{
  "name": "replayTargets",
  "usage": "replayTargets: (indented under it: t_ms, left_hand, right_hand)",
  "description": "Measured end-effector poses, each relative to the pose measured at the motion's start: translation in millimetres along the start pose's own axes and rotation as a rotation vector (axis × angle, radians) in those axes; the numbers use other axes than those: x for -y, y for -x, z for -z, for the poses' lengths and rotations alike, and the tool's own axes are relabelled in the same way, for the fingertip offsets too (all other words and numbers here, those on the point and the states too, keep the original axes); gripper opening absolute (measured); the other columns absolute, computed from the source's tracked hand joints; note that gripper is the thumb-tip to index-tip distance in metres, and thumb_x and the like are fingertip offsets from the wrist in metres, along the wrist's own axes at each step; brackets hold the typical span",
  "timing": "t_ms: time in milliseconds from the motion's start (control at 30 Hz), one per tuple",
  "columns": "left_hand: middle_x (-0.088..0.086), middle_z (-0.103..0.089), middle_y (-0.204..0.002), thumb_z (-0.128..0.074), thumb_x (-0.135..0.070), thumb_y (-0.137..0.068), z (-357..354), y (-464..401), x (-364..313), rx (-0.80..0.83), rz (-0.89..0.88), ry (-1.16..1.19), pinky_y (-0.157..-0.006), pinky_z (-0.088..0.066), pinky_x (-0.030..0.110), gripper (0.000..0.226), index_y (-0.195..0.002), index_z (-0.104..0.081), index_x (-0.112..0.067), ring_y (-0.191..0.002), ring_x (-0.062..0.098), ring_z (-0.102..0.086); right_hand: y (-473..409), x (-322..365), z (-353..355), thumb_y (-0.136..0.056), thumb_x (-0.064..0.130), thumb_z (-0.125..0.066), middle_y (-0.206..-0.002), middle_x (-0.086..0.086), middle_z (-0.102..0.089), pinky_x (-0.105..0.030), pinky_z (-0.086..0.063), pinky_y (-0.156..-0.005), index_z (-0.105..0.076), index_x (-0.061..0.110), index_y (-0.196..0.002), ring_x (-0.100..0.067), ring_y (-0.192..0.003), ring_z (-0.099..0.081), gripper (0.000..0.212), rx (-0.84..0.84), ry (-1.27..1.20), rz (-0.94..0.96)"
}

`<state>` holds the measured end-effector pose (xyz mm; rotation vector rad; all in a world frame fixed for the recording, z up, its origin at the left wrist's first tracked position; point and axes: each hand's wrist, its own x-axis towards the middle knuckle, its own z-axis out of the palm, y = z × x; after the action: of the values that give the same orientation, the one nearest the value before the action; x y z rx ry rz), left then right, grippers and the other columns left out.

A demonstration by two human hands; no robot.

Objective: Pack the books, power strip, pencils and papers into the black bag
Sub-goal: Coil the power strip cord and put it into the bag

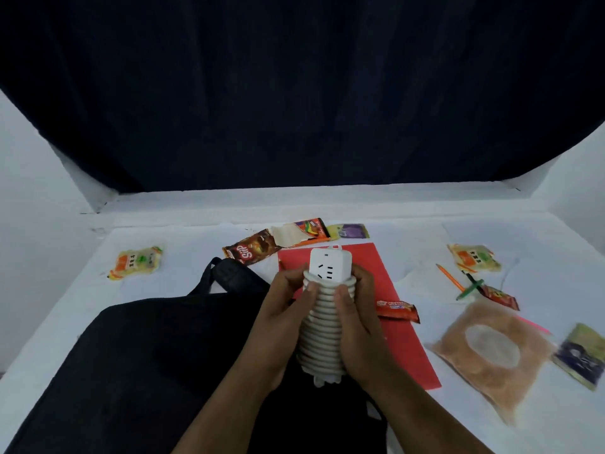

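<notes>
— Where's the black bag point(140, 371)?
— Flat on the white tabletop point(196, 244), under my forearms.
— And the power strip point(327, 309)?
— Upright above it, cord-wrapped, my left hand point(281, 326) and right hand point(357, 326) fingers curled around its sides.

This looks like a staged recording booth rather than a lived-in room: a white-covered table point(82, 296) fills the lower frame, plain white side panels point(29, 178) rise at the left and right edges, and a dark curtain point(294, 93) spans the whole upper frame.
</notes>
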<state>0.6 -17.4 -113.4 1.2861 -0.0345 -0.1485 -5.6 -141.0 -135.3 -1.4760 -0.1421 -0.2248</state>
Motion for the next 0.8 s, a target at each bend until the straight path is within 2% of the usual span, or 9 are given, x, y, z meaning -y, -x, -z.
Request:
replayTargets:
  t_ms: [133,267,333,433,500,600,667,733,800]
  left_hand:
    - [0.008,-0.073,-0.116,-0.061,-0.026,-0.088,-32.5,-0.2,17.5,-0.099,0.010,0.019,-0.089,-0.053,0.035,0.036,-0.121,-0.060,-0.010,-0.109,0.022,-0.069]
    - [0.005,-0.075,-0.105,-0.056,-0.019,-0.098,-72.6,6.6,36.7,-0.167,0.008,-0.096,-0.080,-0.055,0.025,0.027,-0.123,-0.059,-0.010,-0.097,0.015,-0.071]
    - [0.005,-0.076,-0.094,-0.056,-0.015,-0.099,-86.8,12.7,44.4,-0.206,0.005,-0.167,-0.074,-0.054,0.020,0.024,-0.122,-0.058,-0.009,-0.088,0.012,-0.072]
    - [-0.004,-0.075,-0.081,-0.055,-0.014,-0.099,-100.5,25.2,48.6,-0.241,0.006,-0.257,-0.072,-0.052,0.015,0.023,-0.122,-0.058,-0.012,-0.082,0.005,-0.070]
    - [-0.006,-0.074,-0.081,-0.052,-0.016,-0.101,-105.1,32.9,48.9,-0.263,0.031,-0.297,-0.071,-0.051,0.014,0.023,-0.124,-0.058,-0.017,-0.081,0.003,-0.069]
    - [-0.004,-0.077,-0.099,-0.052,-0.022,-0.103,-105.9,42.2,45.5,-0.266,0.048,-0.405,-0.084,-0.054,0.023,0.025,-0.127,-0.057,-0.026,-0.098,0.009,-0.071]
    - [-0.002,-0.076,-0.111,-0.054,-0.023,-0.102,-104.5,47.3,42.7,-0.253,0.054,-0.456,-0.097,-0.053,0.035,0.029,-0.130,-0.056,-0.026,-0.110,0.015,-0.069]
    - [-0.001,-0.075,-0.111,-0.054,-0.020,-0.102,-102.1,51.1,43.0,-0.263,0.054,-0.462,-0.101,-0.051,0.039,0.029,-0.131,-0.056,-0.024,-0.111,0.016,-0.068]
    - [-0.001,-0.075,-0.112,-0.053,-0.020,-0.103,-101.5,53.4,43.8,-0.280,0.041,-0.464,-0.104,-0.049,0.041,0.029,-0.131,-0.057,-0.025,-0.113,0.015,-0.067]
  right_hand:
    - [-8.6,-3.2,41.5,-0.095,0.034,-0.049,-0.117,0.019,-0.064,-0.028,-0.055,-0.087,-0.043,0.026,-0.130,-0.009,-0.110,-0.064,0.036,0.101,-0.035,-0.058]
    - [-12.7,-7.1,86.7,-0.091,0.043,-0.052,-0.110,0.019,-0.069,-0.019,-0.055,-0.077,-0.048,0.031,-0.128,-0.005,-0.101,-0.068,0.039,0.183,-0.122,-0.187]
    - [-14.8,-10.4,106.4,-0.085,0.049,-0.050,-0.109,0.014,-0.071,-0.025,-0.058,-0.076,-0.050,0.035,-0.126,-0.011,-0.099,-0.070,0.044,0.247,-0.140,-0.274]
    - [-17.7,-14.4,123.0,-0.091,0.053,-0.053,-0.112,0.004,-0.071,-0.043,-0.059,-0.086,-0.052,0.036,-0.126,-0.021,-0.103,-0.069,0.038,0.328,-0.138,-0.335]
    - [-15.1,-16.0,126.3,-0.094,0.050,-0.054,-0.112,0.005,-0.070,-0.045,-0.059,-0.088,-0.053,0.040,-0.123,-0.021,-0.103,-0.069,0.031,0.369,-0.143,-0.336]
    - [-8.6,-15.0,127.2,-0.093,0.044,-0.053,-0.107,0.012,-0.070,-0.031,-0.059,-0.079,-0.055,0.048,-0.115,-0.012,-0.098,-0.069,0.022,0.400,-0.158,-0.324]
    - [-6.4,-15.1,127.5,-0.094,0.039,-0.052,-0.108,0.014,-0.070,-0.032,-0.060,-0.080,-0.055,0.048,-0.113,-0.012,-0.100,-0.069,0.022,0.420,-0.171,-0.351]
    - [-4.1,-15.6,126.1,-0.092,0.040,-0.053,-0.109,0.013,-0.070,-0.036,-0.060,-0.082,-0.055,0.047,-0.113,-0.014,-0.100,-0.069,0.023,0.447,-0.177,-0.374]
    - [-2.8,-13.2,123.2,-0.095,0.037,-0.053,-0.107,0.012,-0.071,-0.033,-0.060,-0.079,-0.055,0.045,-0.115,-0.013,-0.098,-0.070,0.022,0.457,-0.189,-0.400]
